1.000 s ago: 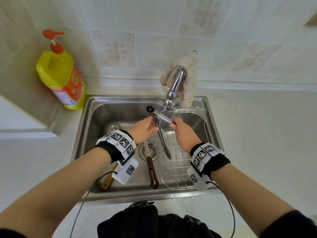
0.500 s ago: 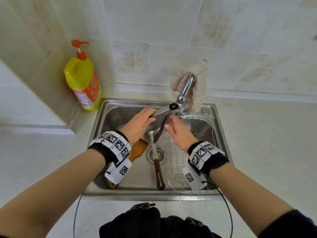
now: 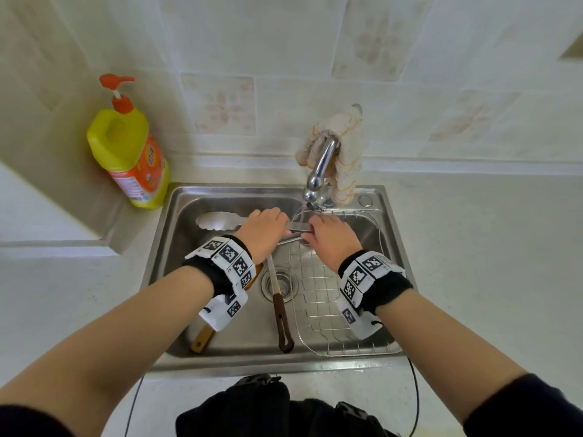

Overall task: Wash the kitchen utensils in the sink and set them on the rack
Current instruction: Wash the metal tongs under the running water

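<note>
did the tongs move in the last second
Yes. The tongs swung round: their tips pointed toward the near rim, just right of the drain; now they point left, behind the drain.

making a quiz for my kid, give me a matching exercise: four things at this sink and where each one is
1 tongs
2 cloth
3 soap bottle
4 brown-handled utensil

a over the faucet
b on the counter, left of the sink
c lying across the drain
d in left hand and right hand

Pairs: 1-d, 2-a, 3-b, 4-c
</note>
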